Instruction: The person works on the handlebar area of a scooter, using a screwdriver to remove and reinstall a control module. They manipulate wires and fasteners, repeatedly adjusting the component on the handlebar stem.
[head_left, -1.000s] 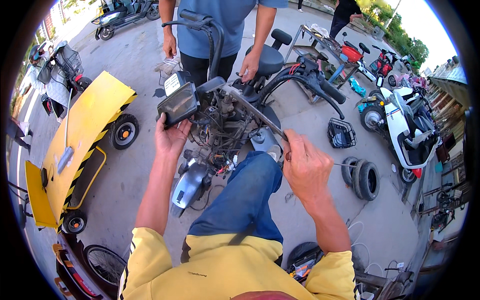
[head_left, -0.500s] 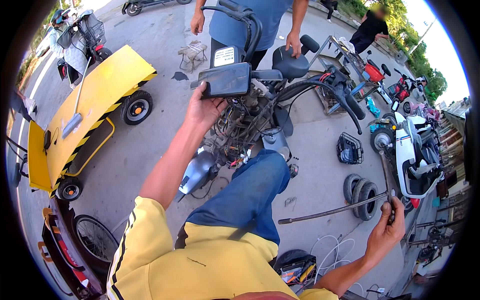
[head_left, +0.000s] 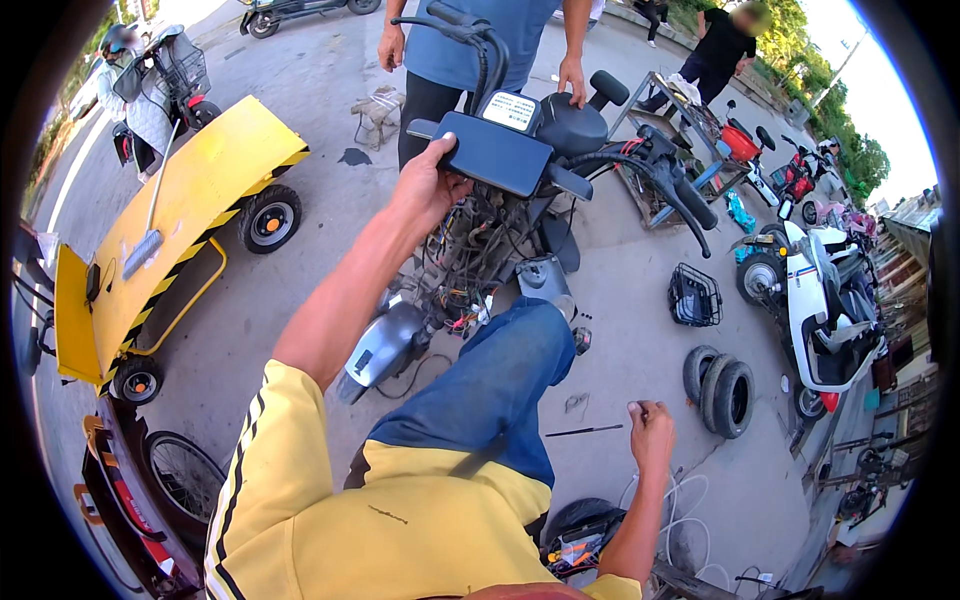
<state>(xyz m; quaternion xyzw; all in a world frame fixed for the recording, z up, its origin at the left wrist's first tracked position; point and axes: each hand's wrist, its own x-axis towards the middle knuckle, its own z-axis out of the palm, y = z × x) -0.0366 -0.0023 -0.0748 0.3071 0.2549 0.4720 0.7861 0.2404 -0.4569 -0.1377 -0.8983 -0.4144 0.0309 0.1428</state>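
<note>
My left hand (head_left: 428, 190) is closed on the left edge of a flat dark rectangular display panel (head_left: 497, 155) with tabs at its sides, thumb on top and fingers underneath. Below it, bundles of loose wires (head_left: 465, 270) hang from the stripped electric scooter frame. The handlebar grip (head_left: 695, 203) sticks out to the right of the panel. My right hand (head_left: 652, 432) is over the ground, fingers curled; whatever is in them, if anything, is hidden. Just left of it shows a thin dark rod (head_left: 584, 431), apart from the fingers as far as I can see.
A person in a blue shirt (head_left: 460, 55) stands across the scooter, one hand on its seat (head_left: 572, 125). A yellow flatbed cart (head_left: 200, 180) is at left. Tyres (head_left: 735, 400), a black basket (head_left: 695, 296) and a white scooter (head_left: 815, 310) are at right; a grey shell (head_left: 382, 345) lies below.
The panel has tilted and moved slightly right with my left hand. My right hand has swung left and inward; the long T-shaped wrench no longer shows in it.
</note>
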